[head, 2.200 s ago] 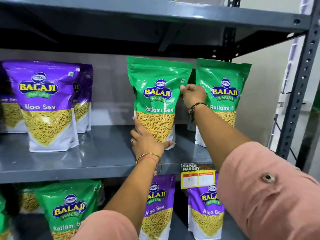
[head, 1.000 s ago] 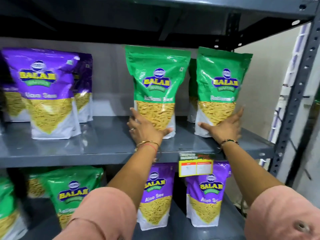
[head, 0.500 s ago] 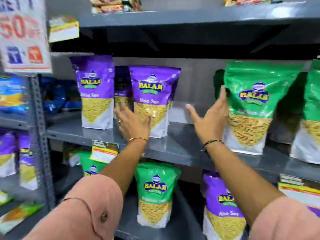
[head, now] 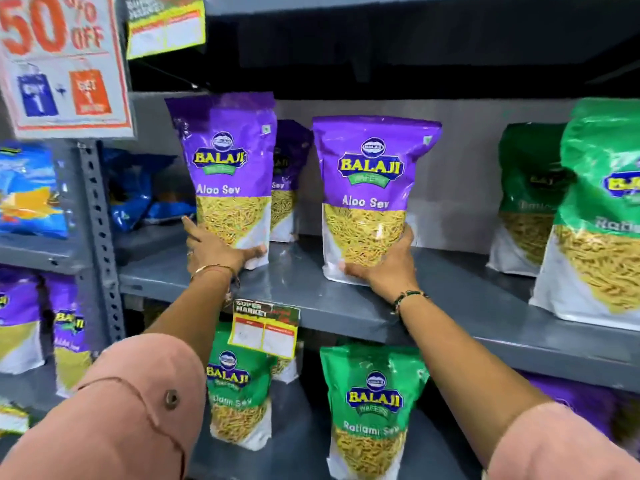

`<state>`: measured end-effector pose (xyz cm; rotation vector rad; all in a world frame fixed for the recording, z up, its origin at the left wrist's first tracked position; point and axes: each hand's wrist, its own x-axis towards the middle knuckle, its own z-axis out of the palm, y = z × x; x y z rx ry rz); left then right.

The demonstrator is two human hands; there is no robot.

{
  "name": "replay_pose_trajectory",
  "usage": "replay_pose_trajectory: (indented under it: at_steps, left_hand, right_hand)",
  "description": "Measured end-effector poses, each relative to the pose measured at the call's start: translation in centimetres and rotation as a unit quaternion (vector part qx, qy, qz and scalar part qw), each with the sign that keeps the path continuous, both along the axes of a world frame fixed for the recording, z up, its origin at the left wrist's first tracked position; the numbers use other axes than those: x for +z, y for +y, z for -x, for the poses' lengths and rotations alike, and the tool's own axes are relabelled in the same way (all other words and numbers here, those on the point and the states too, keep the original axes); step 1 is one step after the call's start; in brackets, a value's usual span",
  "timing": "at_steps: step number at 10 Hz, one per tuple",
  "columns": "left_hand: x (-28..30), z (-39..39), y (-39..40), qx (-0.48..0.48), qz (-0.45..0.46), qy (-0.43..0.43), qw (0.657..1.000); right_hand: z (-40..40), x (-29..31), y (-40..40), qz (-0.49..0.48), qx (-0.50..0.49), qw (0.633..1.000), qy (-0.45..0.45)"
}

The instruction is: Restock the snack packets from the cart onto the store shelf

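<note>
standing upright on the grey metal shelf (head: 311, 296), two purple aloo sev packets sit side by side near its front edge. left hand (head: 214, 251) wraps the lower part of the left purple packet (head: 228, 174): fingers up its left side, thumb across the bottom front, so the hand is closed on it. right hand (head: 388, 265) cups the lower right corner of the right purple packet (head: 370, 199): thumb under the bottom front, fingers up the right side, also gripping. both packet bases look seated on the shelf, though the hands hide part of the contact, so i cannot be sure. a third purple packet (head: 289, 181) stands behind, between the two, toward the back edge. toward the right end of the shelf stand two green packets, one at the front (head: 602, 216), one behind it (head: 530, 199). price tag (head: 265, 327) hangs from the shelf's front edge below the left hand. lower shelf: green ratlami sev packets (head: 372, 407) upright. a 50% off sign (head: 62, 64) is at the upper left. pink sleeves (head: 114, 420) cover both upper arms; a bangle on the left wrist, a beaded band on the right.
</note>
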<state>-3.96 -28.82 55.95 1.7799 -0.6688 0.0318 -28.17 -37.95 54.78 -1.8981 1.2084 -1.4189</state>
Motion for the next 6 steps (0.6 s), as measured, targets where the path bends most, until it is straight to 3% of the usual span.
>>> replay_pose_trajectory:
  at_steps: [5,6]
  left_hand:
    - [-0.4,-0.2,0.2,-0.001,-0.053,-0.018,0.998]
    - [0.0,1.6,0.8,0.06,-0.017,-0.074,0.995]
  right_hand:
    - [-0.1,0.1,0.6,-0.02,0.011,1.0,0.013]
    - [0.5,0.8,2.1,-0.033,-0.032,0.999,0.029]
